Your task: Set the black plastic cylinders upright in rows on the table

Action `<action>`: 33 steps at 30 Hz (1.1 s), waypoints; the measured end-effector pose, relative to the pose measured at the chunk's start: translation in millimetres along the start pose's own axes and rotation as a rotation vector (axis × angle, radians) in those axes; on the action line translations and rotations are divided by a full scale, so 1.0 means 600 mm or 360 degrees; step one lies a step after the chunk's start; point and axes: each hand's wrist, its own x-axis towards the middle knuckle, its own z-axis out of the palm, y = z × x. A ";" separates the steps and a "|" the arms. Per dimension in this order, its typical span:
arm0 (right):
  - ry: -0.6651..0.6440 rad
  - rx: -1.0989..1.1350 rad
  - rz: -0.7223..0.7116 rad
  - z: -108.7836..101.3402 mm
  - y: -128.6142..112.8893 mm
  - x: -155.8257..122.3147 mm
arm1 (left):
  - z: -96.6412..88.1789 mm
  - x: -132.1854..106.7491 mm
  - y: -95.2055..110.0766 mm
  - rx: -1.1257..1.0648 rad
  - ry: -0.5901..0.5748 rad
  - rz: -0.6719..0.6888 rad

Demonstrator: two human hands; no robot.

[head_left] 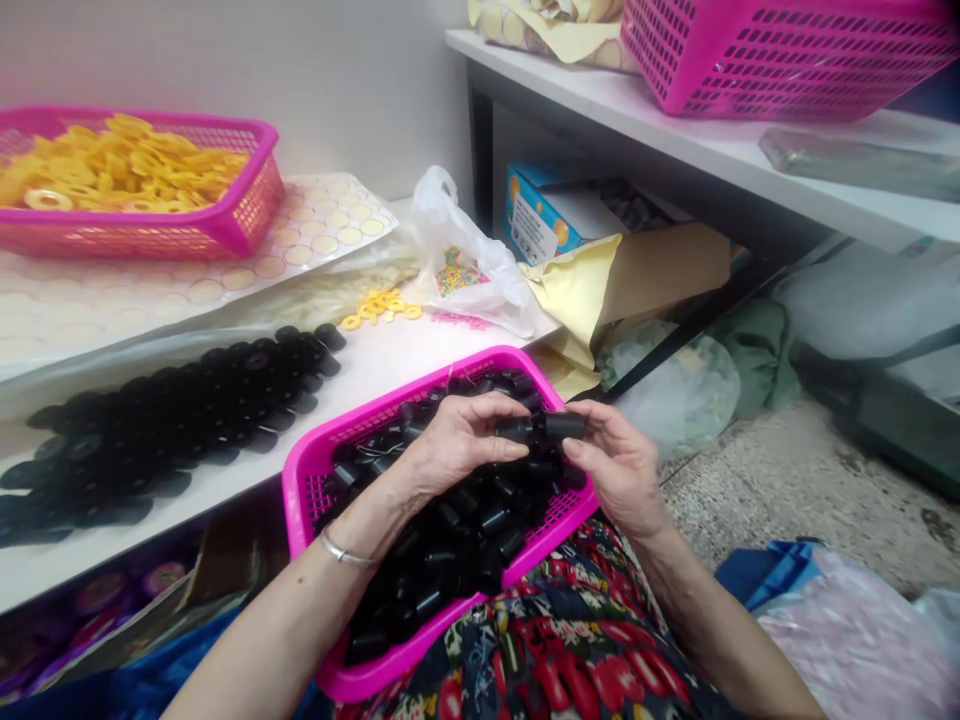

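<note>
My left hand (457, 440) pinches a small black plastic piece (514, 430) between thumb and fingertips. Facing it, my right hand (619, 465) grips a black plastic cylinder (564, 426) by its outer end. The two black parts meet end to end, or nearly so; whether they are joined I cannot tell. Both hands are above a pink plastic basket (296, 500) that rests at my lap. Many loose black cylindrical parts (450, 545) fill this basket, some with thin pale wire or thread ends among them.
Rows of black parts (172, 420) stand on the white table at left. Behind them is a pink basket (247, 235) of yellow pieces. Small yellow rings (382, 308) lie near a white plastic bag (480, 250) with colourful beads. A shelf (720, 150) with another pink basket overhangs at right.
</note>
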 end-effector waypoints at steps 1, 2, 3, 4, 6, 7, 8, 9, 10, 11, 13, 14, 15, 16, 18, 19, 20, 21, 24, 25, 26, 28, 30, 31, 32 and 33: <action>-0.0008 -0.0026 0.0003 0.001 -0.001 0.000 | -0.001 0.000 0.001 0.0036 0.0017 0.0021; -0.0009 -0.0045 0.0006 0.002 -0.002 0.000 | -0.002 0.000 0.001 0.0075 0.0021 0.0043; -0.0007 -0.0057 0.0007 0.002 -0.003 -0.001 | -0.003 0.000 0.001 0.0111 0.0015 0.0065; -0.0006 -0.0062 0.0004 0.002 -0.004 -0.001 | -0.004 0.001 0.001 0.0144 -0.0002 0.0085; -0.0007 -0.0066 -0.0006 0.002 -0.006 -0.001 | -0.006 0.001 -0.001 0.0180 -0.0035 0.0111; -0.0011 -0.0073 -0.0009 0.002 -0.007 -0.002 | -0.007 0.000 -0.003 0.0179 -0.0041 0.0110; -0.0019 -0.0088 -0.0010 0.002 -0.008 -0.003 | -0.006 0.000 -0.004 0.0152 -0.0027 0.0096; -0.0033 -0.0115 -0.0013 0.003 -0.008 -0.003 | -0.006 0.000 -0.006 0.0100 0.0000 0.0061; -0.0050 -0.0154 -0.0018 0.004 -0.008 -0.005 | -0.005 -0.001 -0.007 0.0037 0.0028 0.0013; -0.0071 -0.0198 -0.0024 0.005 -0.008 -0.006 | -0.003 -0.001 -0.008 -0.0026 0.0051 -0.0039; -0.0118 -0.0257 -0.0019 0.008 -0.006 -0.007 | 0.002 -0.003 -0.007 -0.0106 0.0087 -0.0122; -0.0124 -0.0255 -0.0002 0.010 -0.004 -0.007 | 0.006 -0.004 -0.006 -0.0102 0.0112 -0.0129; -0.0115 -0.0225 0.0022 0.012 -0.003 -0.007 | 0.010 -0.006 -0.005 -0.0059 0.0147 -0.0101; -0.0092 -0.0174 0.0053 0.015 -0.001 -0.006 | 0.016 -0.009 -0.004 0.0015 0.0190 -0.0046; -0.0024 -0.0038 0.0114 0.021 0.003 -0.002 | 0.030 -0.017 -0.003 0.0240 0.0256 0.0129; 0.0015 0.0030 0.0140 0.025 0.004 0.000 | 0.038 -0.022 -0.004 0.0373 0.0266 0.0227; 0.0051 0.0094 0.0163 0.029 0.006 0.002 | 0.045 -0.027 -0.007 0.0506 0.0277 0.0321; 0.0084 0.0146 0.0184 0.034 0.007 0.003 | 0.051 -0.032 -0.011 0.0625 0.0300 0.0406; 0.0116 0.0207 0.0233 0.050 0.011 0.003 | 0.057 -0.046 -0.023 0.0823 0.0450 0.0556; 0.0092 0.0196 0.0233 0.055 0.012 0.001 | 0.055 -0.051 -0.026 0.0826 0.0499 0.0557; 0.0056 0.0175 0.0226 0.061 0.014 -0.001 | 0.052 -0.055 -0.026 0.0797 0.0535 0.0528; -0.0025 0.0132 0.0210 0.070 0.017 -0.004 | 0.045 -0.061 -0.023 0.0645 0.0599 0.0402; -0.0104 0.0114 0.0210 0.078 0.019 -0.005 | 0.041 -0.064 -0.016 0.0341 0.0700 0.0260; -0.0147 0.0098 0.0207 0.081 0.019 -0.004 | 0.040 -0.065 -0.011 0.0167 0.0751 0.0202; -0.0202 0.0053 0.0189 0.083 0.017 -0.003 | 0.039 -0.066 -0.007 0.0008 0.0786 0.0158; -0.0272 -0.0032 0.0148 0.086 0.015 0.000 | 0.038 -0.067 -0.002 -0.0115 0.0807 0.0133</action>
